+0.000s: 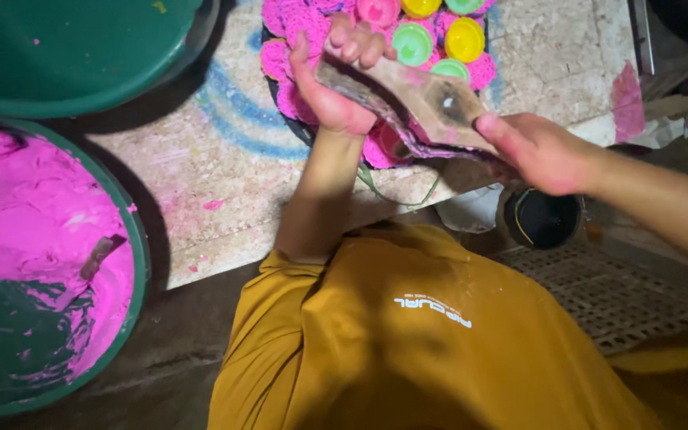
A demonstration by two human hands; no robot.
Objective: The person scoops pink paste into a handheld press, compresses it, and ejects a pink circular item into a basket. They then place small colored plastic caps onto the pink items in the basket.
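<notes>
My left hand (336, 80) and my right hand (539, 151) both grip a flat, worn brown board (420, 99) stained with pink, held tilted above a dark round tray (284, 111). The left hand clasps its far end, the right its near end. The tray carries pink ridged discs (292, 57) and small round moulds in green (412, 43), yellow (465, 38) and pink (377, 11). The board hides part of the tray.
A green tub (125, 239) of bright pink paste with a stick (101, 255) in it sits at left. Another green tub (81, 56) lies above it. A stained stone slab (201, 159) supports the tray. A black round container (543, 219) and mesh flooring (623, 295) are at right.
</notes>
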